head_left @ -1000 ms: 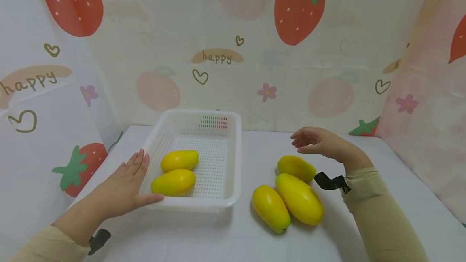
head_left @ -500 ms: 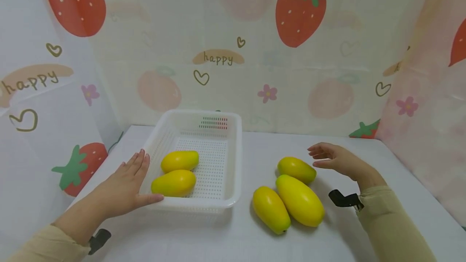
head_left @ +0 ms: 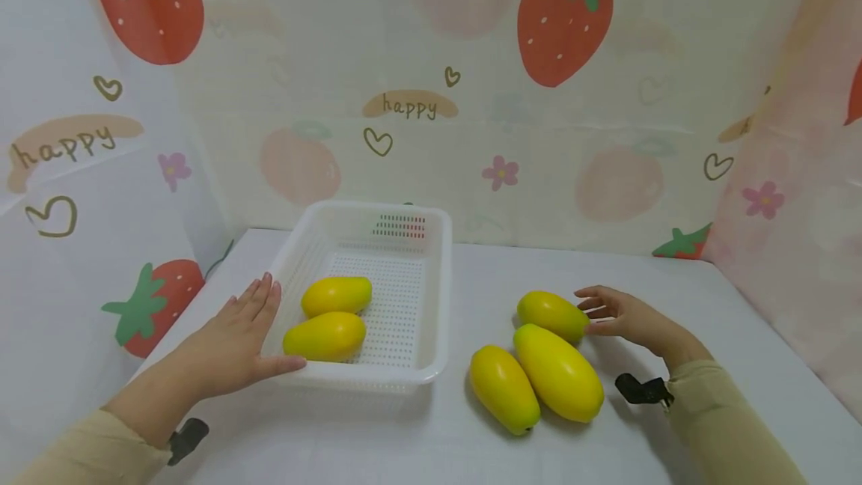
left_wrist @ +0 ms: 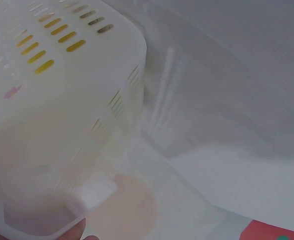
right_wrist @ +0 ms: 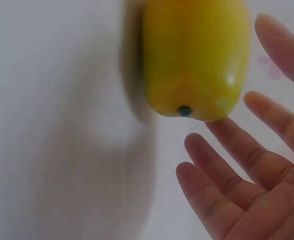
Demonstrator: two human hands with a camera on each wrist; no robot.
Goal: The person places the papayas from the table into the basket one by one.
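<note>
My left hand (head_left: pixel 225 346) lies with spread, straight fingers along the near left corner of a white plastic basket (head_left: pixel 441 298), its thumb at the front rim. Inside the basket are two yellow mangoes, a rear mango (head_left: pixel 337 296) and a front mango (head_left: pixel 325 337). On the table to the right, three more sit close together: a far mango (head_left: pixel 551 315), a large middle mango (head_left: pixel 559 374) and a near left mango (head_left: pixel 503 389). My right hand (head_left: pixel 633 320) is at the right end of the far mango. In the right wrist view its loosely extended fingers (right_wrist: pixel 221 175) reach around the mango's stem end (right_wrist: pixel 194 65).
A white cloth covers the table (head_left: pixel 377 440). Behind it stands a backdrop (head_left: pixel 417 171) printed with strawberries, hearts and the word "happy", with side panels left and right. Black wrist mounts (head_left: pixel 643 389) sit below each hand.
My right hand moved right, then came down beside the far mango's right end. The left hand stayed at the basket. The head view shifted slightly.
</note>
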